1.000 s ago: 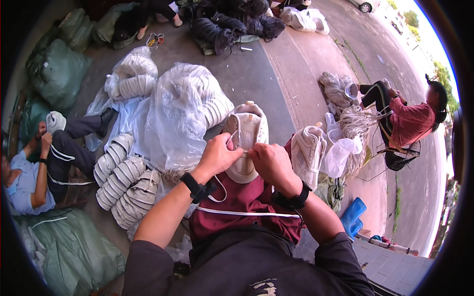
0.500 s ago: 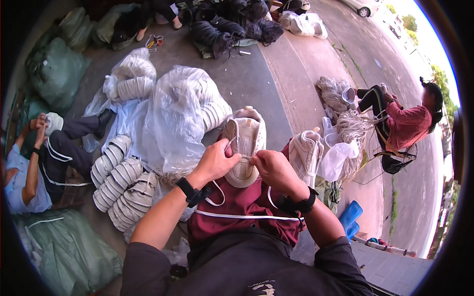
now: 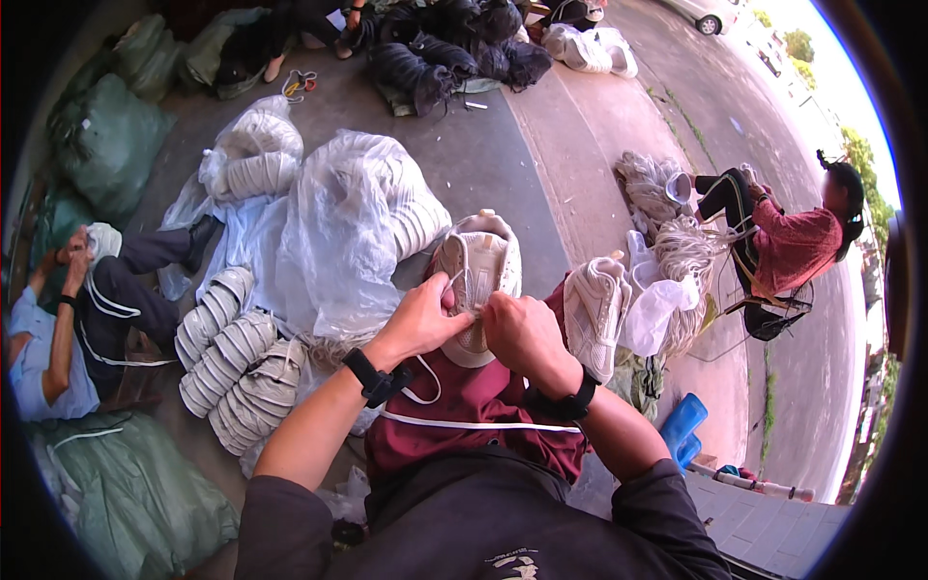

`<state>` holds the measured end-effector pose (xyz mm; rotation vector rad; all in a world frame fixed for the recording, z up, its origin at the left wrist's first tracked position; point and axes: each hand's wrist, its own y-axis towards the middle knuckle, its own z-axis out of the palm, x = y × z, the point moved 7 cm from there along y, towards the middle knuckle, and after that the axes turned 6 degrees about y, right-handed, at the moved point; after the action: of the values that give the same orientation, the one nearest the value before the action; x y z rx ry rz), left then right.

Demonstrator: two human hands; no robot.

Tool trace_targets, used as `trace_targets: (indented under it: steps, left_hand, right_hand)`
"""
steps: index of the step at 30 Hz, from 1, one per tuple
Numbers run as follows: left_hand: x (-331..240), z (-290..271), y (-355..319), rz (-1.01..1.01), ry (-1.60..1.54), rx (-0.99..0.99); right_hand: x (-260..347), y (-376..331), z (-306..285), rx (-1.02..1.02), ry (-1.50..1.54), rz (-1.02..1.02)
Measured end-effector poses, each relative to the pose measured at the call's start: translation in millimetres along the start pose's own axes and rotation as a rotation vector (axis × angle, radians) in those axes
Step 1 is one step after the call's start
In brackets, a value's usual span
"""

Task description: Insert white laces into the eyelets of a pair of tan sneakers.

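A cream sneaker (image 3: 478, 275) rests on my maroon-clad lap, toe pointing away from me. My left hand (image 3: 422, 319) grips its near left side, with the thumb by the tongue. Beside it, my right hand (image 3: 519, 333) pinches the white shoelace (image 3: 464, 422) at the eyelets. The lace trails down and lies across my lap. A second cream sneaker (image 3: 592, 311) lies to the right of my right wrist. Both wrists wear black bands.
Clear plastic bags of stacked cream shoes (image 3: 353, 217) and loose rows of shoes (image 3: 227, 358) lie at my left. A seated person (image 3: 68, 319) is at far left and another person (image 3: 788, 242) at right by lace bundles (image 3: 681, 251). Green sacks (image 3: 126, 493) and a blue object (image 3: 681, 425) are near.
Both hands slid closer to me along the sneaker, from its middle to the near eyelets, and drew together. The person at left lowered the arms a little.
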<state>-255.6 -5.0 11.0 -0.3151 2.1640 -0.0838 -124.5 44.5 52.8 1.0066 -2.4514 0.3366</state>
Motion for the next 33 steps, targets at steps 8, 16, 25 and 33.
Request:
trace_targets:
  steps: [8,16,25,33]
  left_hand:
    - [-3,-3,-6,0.02,-0.074,0.016]
    - [-1,-4,-3,-0.024,-0.153,0.011]
    - [-17,-9,-26,0.15,-0.159,-0.26]
    - [-36,-8,-23,0.419,0.279,-0.336]
  right_hand:
    - [8,-4,-1,0.001,-0.001,-0.02]
    - [2,3,-2,-0.033,0.031,-0.01]
    - [-45,2,-20,-0.234,0.266,0.001]
    - [-46,25,1,-0.076,0.576,-0.147]
